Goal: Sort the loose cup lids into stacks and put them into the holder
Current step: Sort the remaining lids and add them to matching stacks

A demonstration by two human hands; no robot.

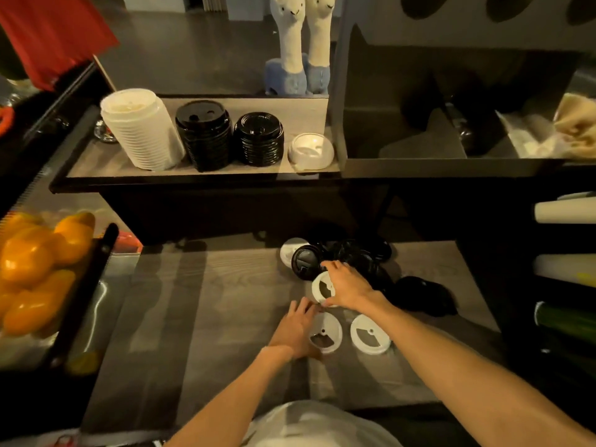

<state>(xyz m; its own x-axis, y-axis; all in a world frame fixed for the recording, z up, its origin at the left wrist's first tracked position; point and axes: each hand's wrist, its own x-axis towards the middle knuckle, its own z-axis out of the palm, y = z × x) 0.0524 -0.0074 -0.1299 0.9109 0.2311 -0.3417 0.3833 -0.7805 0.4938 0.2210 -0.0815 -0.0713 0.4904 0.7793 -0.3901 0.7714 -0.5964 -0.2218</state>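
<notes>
Loose lids lie on the lower counter [206,311]. My right hand [346,287] grips a white lid [322,288], tilted up on edge. My left hand [296,329] rests flat beside another white lid [326,333], its fingers touching the lid's left rim. A third white lid [370,333] lies to the right. Behind my right hand is a pile of black lids [354,253], with one black lid [304,262] leaning at its left and more black lids [422,295] to the right. On the upper shelf [96,164] stand a tall white lid stack [142,129] and two black lid stacks [203,134] [258,138].
A clear domed lid [311,151] sits at the shelf's right end. Oranges [35,262] fill a tray at the left. Rolled cup sleeves [564,211] stick out at the right. Two plush llamas [298,43] stand behind the shelf. A dark cabinet [451,108] rises at the upper right.
</notes>
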